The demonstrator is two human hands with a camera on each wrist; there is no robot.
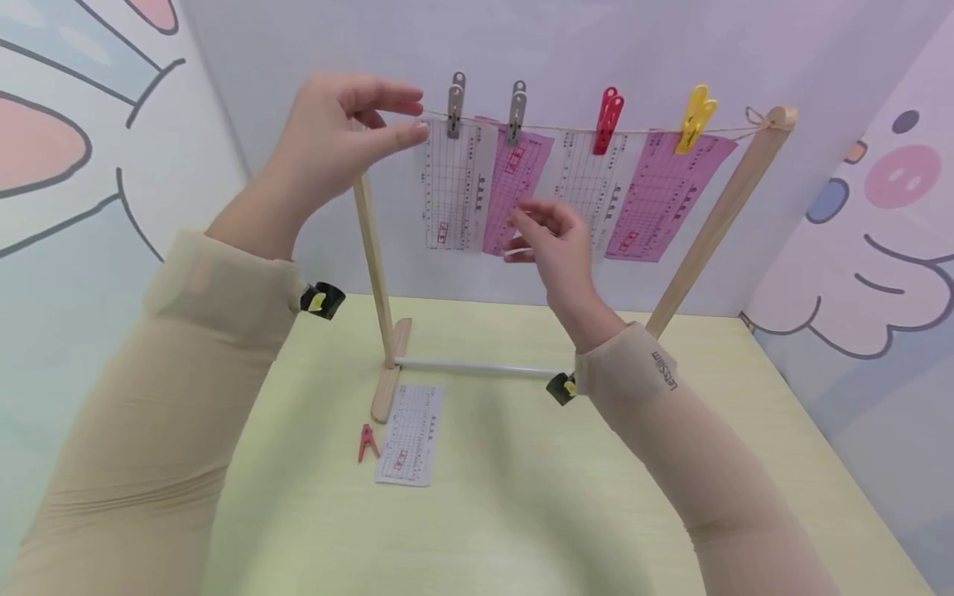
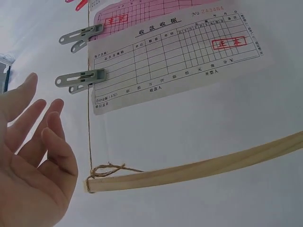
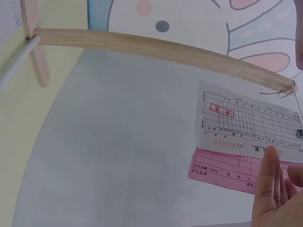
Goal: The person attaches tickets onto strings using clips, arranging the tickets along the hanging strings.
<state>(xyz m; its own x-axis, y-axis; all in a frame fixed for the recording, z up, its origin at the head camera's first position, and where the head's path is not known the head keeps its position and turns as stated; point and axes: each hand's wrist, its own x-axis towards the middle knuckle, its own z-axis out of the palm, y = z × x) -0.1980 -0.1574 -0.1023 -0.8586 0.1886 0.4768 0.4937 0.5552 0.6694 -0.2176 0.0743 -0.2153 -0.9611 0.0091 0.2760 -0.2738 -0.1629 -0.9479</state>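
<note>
My left hand point(image 1: 335, 136) is raised by the left end of a string point(image 1: 566, 128). Its fingers hang loosely bent and hold nothing, just left of a grey clothespin point(image 2: 83, 79) that clips a white receipt slip point(image 2: 175, 59) to the string. Beside it, a second grey clothespin point(image 1: 517, 116) holds a pink receipt slip point(image 1: 514, 178). In front of the pink slip's lower part is my right hand point(image 1: 557, 261), fingers relaxed and nothing gripped; in the right wrist view its fingertips overlap the slips, and I cannot tell whether they touch.
Further right, a red clothespin point(image 1: 609, 122) and a yellow clothespin point(image 1: 696, 120) hold white and pink slips. Wooden posts point(image 1: 715, 223) and a white rod point(image 1: 484, 366) form the rack. On the table lie another white slip point(image 1: 410, 434) and an open-legged red clothespin point(image 1: 368, 443).
</note>
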